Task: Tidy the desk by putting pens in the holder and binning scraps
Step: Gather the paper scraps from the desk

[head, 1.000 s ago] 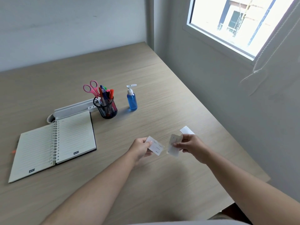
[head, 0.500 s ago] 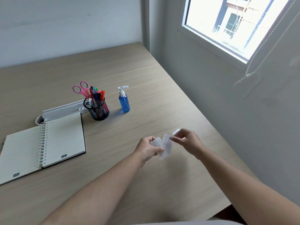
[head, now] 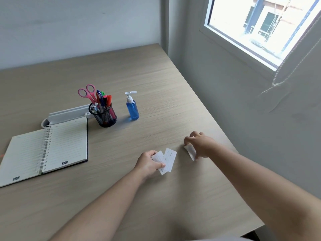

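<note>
A light wood desk [head: 156, 80] is carrying an open notebook [head: 52, 145]. A mesh pen holder [head: 104, 117] and blue pump bottle [head: 132, 109] are standing beside it.

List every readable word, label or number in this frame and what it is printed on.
"AIG": small label at the bottom of the open notebook's right page.
A second label on its left page: too blurred to read.
Faint print on the paper scraps in the left hand: too small to read.

An open spiral notebook [head: 52, 146] lies left of a blue pump bottle [head: 132, 110] on the desk [head: 156, 80].
</note>
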